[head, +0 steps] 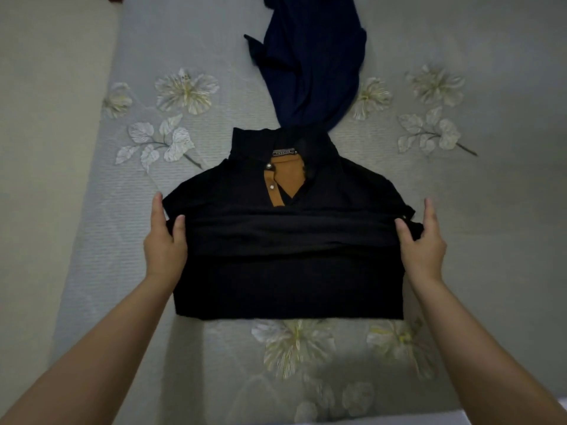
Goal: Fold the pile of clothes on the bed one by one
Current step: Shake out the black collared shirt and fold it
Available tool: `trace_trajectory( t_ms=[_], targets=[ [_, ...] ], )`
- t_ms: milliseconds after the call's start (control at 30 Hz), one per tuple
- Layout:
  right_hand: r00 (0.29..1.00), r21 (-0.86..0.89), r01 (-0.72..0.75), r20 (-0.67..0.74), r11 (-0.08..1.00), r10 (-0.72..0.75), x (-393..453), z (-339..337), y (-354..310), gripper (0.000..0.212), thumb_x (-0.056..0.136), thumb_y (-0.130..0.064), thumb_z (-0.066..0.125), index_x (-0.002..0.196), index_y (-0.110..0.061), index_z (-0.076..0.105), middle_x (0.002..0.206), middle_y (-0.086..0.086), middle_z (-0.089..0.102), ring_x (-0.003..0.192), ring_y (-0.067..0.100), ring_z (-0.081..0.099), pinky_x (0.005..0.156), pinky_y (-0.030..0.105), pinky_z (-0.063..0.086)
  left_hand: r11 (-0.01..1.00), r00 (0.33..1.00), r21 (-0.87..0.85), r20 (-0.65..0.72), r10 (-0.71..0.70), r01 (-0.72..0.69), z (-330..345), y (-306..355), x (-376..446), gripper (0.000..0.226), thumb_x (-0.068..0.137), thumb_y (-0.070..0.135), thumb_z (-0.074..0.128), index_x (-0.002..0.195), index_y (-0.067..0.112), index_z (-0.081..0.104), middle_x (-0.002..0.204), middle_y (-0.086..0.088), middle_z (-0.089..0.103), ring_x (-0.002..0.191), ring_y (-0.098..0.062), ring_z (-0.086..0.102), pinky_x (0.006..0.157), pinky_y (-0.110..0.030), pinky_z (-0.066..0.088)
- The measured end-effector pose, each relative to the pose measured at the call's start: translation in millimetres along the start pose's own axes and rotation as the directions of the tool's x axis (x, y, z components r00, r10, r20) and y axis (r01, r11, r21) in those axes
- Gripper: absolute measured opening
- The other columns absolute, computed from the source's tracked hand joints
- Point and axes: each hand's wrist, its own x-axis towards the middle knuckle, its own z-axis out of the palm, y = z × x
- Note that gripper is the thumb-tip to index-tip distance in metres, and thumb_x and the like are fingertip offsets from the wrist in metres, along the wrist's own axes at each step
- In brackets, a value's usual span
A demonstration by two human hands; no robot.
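Two bare forearms enter from the lower corners and reach forward over a pale grey quilted bedspread printed with cream flowers and leaves (pixel 214 363). At left, the left hand (pixel 165 240) grips the left edge of a black short-sleeved polo shirt with a mustard-brown placket and inner collar (pixel 288 283): the thumb lies on top of the cloth and the fingers are curled beneath a raised fold, with one fingertip showing along the shirt's outer edge. At centre, the shirt lies flat on the bedspread, front side up, collar pointing away from the camera, and its lower part is doubled up toward the chest, so that a horizontal band of lifted cloth runs between the two hands. Two small white buttons (pixel 270 176) sit on the placket, and a small woven label (pixel 283 151) is visible inside the collar; its lettering is too small to read. Beyond the collar, touching it, a crumpled dark navy ribbed garment (pixel 319 72) stretches toward the far edge of the view. At right, the right hand (pixel 422 240) mirrors the left one, pinching the right end of the raised fold between thumb and curled fingers, index finger extended alongside the sleeve.
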Motion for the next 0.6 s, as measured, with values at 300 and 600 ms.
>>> trace_trajectory(
  t_ms=[300, 600],
  targets=[
    [0.976, 0.232, -0.207, -0.023, 0.95, 0.218, 56, 32, -19, 0.062, 0.087, -0.018, 0.06, 0.142, -0.017, 0.03, 0.147, 0.006, 0.032, 0.131, 0.009, 0.03, 0.102, 0.017, 0.026, 0.901, 0.959, -0.329, 0.075, -0.272, 0.282, 12, 19, 63, 0.054, 0.094, 0.015, 0.048, 0.143, 0.023, 0.026, 0.124, -0.021, 0.051, 0.1, -0.026, 0.058, 0.08, -0.017, 0.047],
    [0.936, 0.319, -0.346, 0.052, 0.883, 0.348, 131, 91, -64, 0.064, 0.096, -0.018, 0.039, 0.147, -0.016, 0.001, 0.139, 0.012, 0.038, 0.126, 0.02, 0.04, 0.105, 0.026, 0.031, 0.083, 0.786, -0.866, 0.403, -0.468, 0.493, 28, 56, 144, 0.065, 0.098, 0.04, 0.032, 0.146, 0.018, -0.006, 0.151, -0.02, 0.013, 0.135, -0.029, 0.03, 0.108, -0.039, 0.029]
  ],
)
